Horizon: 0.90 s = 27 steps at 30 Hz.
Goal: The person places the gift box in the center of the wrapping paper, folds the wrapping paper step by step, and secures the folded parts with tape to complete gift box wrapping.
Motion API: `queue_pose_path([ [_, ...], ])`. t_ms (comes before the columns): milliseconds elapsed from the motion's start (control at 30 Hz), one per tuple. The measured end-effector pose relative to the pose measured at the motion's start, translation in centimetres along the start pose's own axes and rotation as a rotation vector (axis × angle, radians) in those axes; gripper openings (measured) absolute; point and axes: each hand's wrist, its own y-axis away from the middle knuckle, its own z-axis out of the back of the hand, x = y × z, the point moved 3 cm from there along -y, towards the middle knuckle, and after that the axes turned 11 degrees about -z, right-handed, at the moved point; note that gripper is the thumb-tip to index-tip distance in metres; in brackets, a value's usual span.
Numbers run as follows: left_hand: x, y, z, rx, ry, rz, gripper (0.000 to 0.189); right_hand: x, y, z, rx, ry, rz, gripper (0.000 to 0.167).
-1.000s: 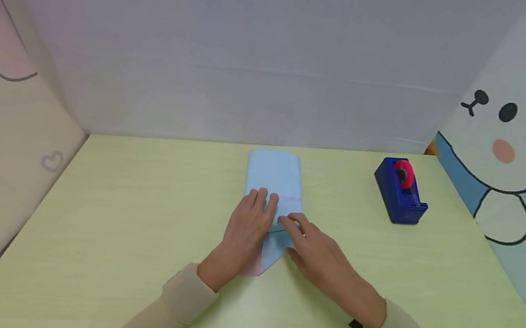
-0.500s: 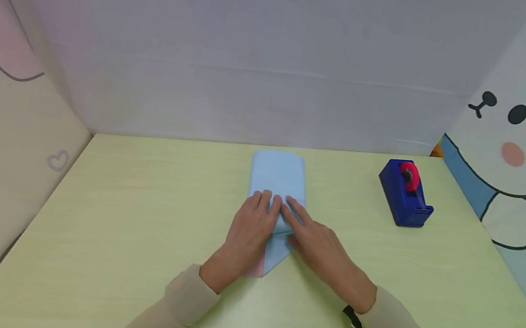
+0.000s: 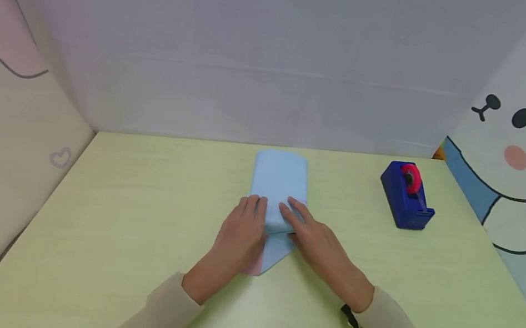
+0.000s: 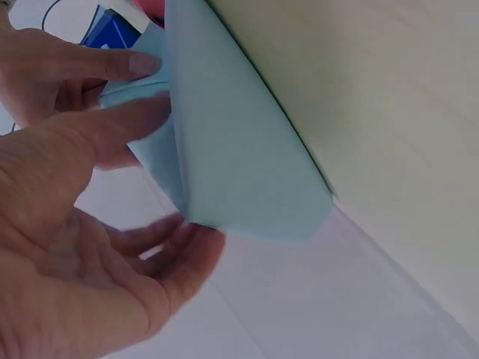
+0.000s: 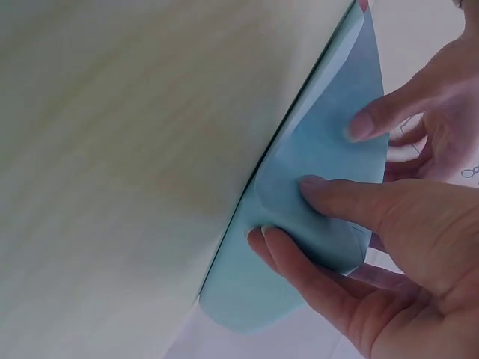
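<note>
A light blue folded paper lies on the table, a turned-up flap across its near half. Below the flap, a pointed end shows blue and pink. My left hand holds the flap's left side, fingers on top; in the left wrist view, thumb and fingers meet the paper at its folded edge. On the right side, my right hand pinches the flap. The right wrist view has its thumb on the near face of the paper and fingers over the fold. The flap's underside is partly hidden.
A blue tape dispenser with a red-cored roll stands at the table's back right. White cloth rises behind the pale table. Printed panels flank both sides, the right one bearing a cartoon face.
My right fingers have come forward onto the flap from its right edge. The left hand has shifted slightly left, uncovering more of the flap. The camera view has drifted a little.
</note>
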Motion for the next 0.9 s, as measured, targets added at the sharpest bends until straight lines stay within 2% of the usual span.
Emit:
queue_pose_path([
  [67, 0.1, 0.9, 0.4, 0.032, 0.072, 0.129, 0.065, 0.0, 0.0, 0.0, -0.007, -0.007, 0.000, 0.063],
  [133, 0.2, 1.8, 0.6, 0.080, 0.151, 0.246, 0.054, -0.1, 0.0, -0.1, -0.011, -0.011, -0.002, 0.064],
  [200, 0.2, 2.5, 0.7, 0.112, 0.215, 0.315, 0.042, -0.1, 0.0, -0.1, -0.014, -0.010, -0.004, 0.064],
  [300, 0.0, 3.3, 0.6, 0.131, 0.264, 0.326, 0.032, -0.1, 0.0, -0.1, -0.015, -0.010, -0.009, 0.064],
  [500, -0.1, 3.3, 0.5, 0.073, 0.337, 0.294, 0.028, 0.0, 0.0, -0.1, -0.012, 0.008, -0.018, 0.064],
  [733, -0.1, 3.1, 0.2, 0.157, 0.519, 0.340, 0.034, 0.0, -0.1, -0.1, -0.006, 0.033, -0.024, 0.065],
  [900, -0.3, 3.0, 0.2, 0.155, 0.597, 0.324, 0.027, 0.1, 0.0, 0.0, 0.007, 0.030, -0.034, 0.066],
])
